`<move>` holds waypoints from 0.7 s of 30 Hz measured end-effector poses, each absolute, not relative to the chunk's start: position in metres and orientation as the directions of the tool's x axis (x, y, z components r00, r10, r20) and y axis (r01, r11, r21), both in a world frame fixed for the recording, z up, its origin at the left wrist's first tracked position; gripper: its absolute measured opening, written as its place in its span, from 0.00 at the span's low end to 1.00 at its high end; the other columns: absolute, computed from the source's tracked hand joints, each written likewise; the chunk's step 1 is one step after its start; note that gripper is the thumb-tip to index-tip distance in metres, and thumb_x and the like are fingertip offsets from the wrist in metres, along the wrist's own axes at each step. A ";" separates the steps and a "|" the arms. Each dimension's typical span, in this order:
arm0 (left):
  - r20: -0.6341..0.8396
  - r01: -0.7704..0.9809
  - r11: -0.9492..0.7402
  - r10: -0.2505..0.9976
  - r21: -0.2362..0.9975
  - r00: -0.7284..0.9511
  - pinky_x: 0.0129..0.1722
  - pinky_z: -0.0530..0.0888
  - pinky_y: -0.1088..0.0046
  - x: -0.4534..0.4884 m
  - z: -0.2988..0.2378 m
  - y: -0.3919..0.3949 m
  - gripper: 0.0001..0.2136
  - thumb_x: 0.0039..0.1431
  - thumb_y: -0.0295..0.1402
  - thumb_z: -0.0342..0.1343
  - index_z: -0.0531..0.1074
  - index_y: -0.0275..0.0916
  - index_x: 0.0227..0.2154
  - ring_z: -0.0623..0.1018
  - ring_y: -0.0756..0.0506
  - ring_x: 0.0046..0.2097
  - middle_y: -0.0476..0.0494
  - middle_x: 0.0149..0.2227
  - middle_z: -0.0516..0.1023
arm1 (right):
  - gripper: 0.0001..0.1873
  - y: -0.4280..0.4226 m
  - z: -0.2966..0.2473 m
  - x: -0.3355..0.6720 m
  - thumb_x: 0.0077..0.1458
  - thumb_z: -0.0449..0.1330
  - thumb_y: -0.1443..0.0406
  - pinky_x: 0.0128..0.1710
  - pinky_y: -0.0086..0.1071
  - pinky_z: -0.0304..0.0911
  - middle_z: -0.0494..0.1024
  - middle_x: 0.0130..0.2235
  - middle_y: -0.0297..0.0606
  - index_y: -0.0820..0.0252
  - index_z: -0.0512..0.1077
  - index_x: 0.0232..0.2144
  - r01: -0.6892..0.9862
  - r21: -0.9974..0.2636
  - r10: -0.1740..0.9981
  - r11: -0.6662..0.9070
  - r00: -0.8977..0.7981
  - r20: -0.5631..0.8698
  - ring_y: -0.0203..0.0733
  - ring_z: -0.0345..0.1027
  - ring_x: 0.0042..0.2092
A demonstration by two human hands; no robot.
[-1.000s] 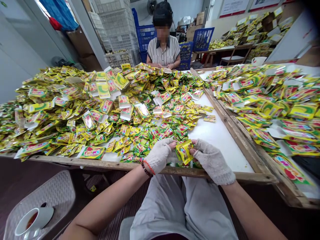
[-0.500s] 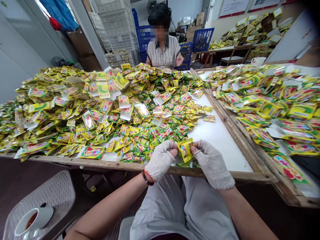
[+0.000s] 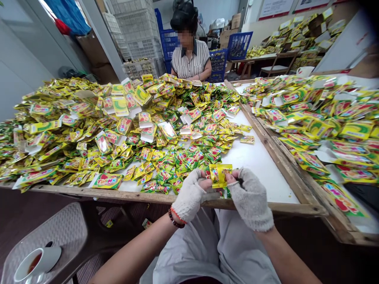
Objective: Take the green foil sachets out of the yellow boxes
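Between my hands, above the table's front edge, is a yellow candy packet (image 3: 218, 176). My left hand (image 3: 192, 194), in a white fingerless knit glove, pinches its left end. The thumb and fingers of my right hand (image 3: 250, 197), gloved the same way, grip the right end. Just beyond my hands lies a spread of small green and yellow packets (image 3: 189, 159). A flat printed carton (image 3: 107, 181) rests near the front edge, left of my hands. What lies behind my fingers is partly hidden.
Packets and cartons heap up on the left (image 3: 74, 114). A wooden divider (image 3: 266, 146) separates them from more cartons (image 3: 334, 130) on the right. Across the table sits a person (image 3: 191, 59). A cup (image 3: 38, 262) of brown drink stands on a grey chair (image 3: 59, 227).
The yellow packet has turned from tilted to nearly level, still held in both hands. Across the table, the person's raised hand has come down and the head has bent lower.
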State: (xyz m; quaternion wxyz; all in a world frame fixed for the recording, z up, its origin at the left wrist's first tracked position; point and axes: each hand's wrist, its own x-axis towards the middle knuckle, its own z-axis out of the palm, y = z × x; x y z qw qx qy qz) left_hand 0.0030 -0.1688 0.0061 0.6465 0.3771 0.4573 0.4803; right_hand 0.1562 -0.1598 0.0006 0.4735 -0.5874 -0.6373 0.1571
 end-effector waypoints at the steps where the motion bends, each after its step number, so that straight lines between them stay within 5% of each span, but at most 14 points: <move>1: -0.192 -0.305 0.223 0.973 0.926 0.129 0.38 0.74 0.73 0.004 0.006 -0.169 0.17 0.49 0.40 0.63 0.66 0.38 0.37 0.76 0.50 0.35 0.46 0.36 0.75 | 0.12 -0.161 -0.003 0.156 0.57 0.54 0.57 0.33 0.31 0.63 0.74 0.28 0.37 0.58 0.68 0.29 0.606 -0.748 0.893 0.271 0.131 0.430 0.38 0.66 0.29; 5: -0.099 -0.376 0.164 0.978 0.912 0.186 0.37 0.76 0.71 0.004 0.011 -0.167 0.19 0.48 0.38 0.65 0.66 0.36 0.39 0.78 0.47 0.37 0.43 0.39 0.76 | 0.12 -0.157 -0.008 0.158 0.55 0.56 0.55 0.36 0.33 0.66 0.75 0.31 0.40 0.59 0.68 0.31 0.562 -0.790 0.920 0.244 0.122 0.371 0.41 0.69 0.33; 9: -0.096 -0.302 0.197 0.943 0.933 0.317 0.32 0.77 0.70 -0.003 0.012 -0.166 0.20 0.48 0.40 0.64 0.65 0.36 0.39 0.78 0.46 0.33 0.42 0.38 0.76 | 0.26 -0.147 -0.001 0.161 0.50 0.59 0.51 0.37 0.36 0.70 0.78 0.43 0.46 0.61 0.67 0.47 0.354 -0.925 0.988 0.138 -0.114 0.103 0.46 0.73 0.39; 12: -0.129 -0.077 0.173 0.910 0.982 0.395 0.28 0.75 0.71 -0.015 0.009 -0.161 0.19 0.51 0.44 0.61 0.64 0.38 0.40 0.77 0.47 0.30 0.45 0.32 0.75 | 0.27 -0.138 -0.002 0.160 0.47 0.60 0.51 0.38 0.39 0.71 0.79 0.44 0.46 0.60 0.71 0.46 0.352 -0.932 0.976 0.085 -0.217 0.007 0.49 0.74 0.40; 15: -0.004 0.333 -0.087 0.965 0.939 0.261 0.30 0.72 0.72 -0.047 0.015 -0.139 0.14 0.57 0.44 0.54 0.65 0.39 0.40 0.76 0.47 0.31 0.47 0.29 0.73 | 0.21 -0.129 -0.008 0.161 0.46 0.61 0.53 0.38 0.40 0.71 0.80 0.40 0.43 0.58 0.75 0.40 0.414 -0.902 0.989 0.121 -0.129 0.073 0.51 0.75 0.39; 18: 0.317 0.817 -0.274 0.941 0.507 0.119 0.44 0.69 0.66 -0.103 0.033 -0.099 0.09 0.60 0.34 0.48 0.67 0.40 0.42 0.73 0.43 0.44 0.40 0.41 0.73 | 0.16 -0.123 -0.012 0.165 0.47 0.61 0.54 0.33 0.39 0.70 0.81 0.34 0.40 0.56 0.76 0.36 0.434 -0.893 0.993 0.119 -0.048 0.108 0.51 0.75 0.36; 21: 0.419 1.000 -0.021 0.908 0.011 0.014 0.48 0.64 0.58 -0.163 0.052 -0.061 0.16 0.57 0.29 0.48 0.66 0.36 0.49 0.68 0.36 0.50 0.32 0.48 0.68 | 0.14 -0.121 -0.010 0.167 0.49 0.60 0.55 0.26 0.36 0.69 0.80 0.29 0.39 0.56 0.75 0.35 0.379 -0.924 0.998 0.047 0.014 0.057 0.48 0.74 0.31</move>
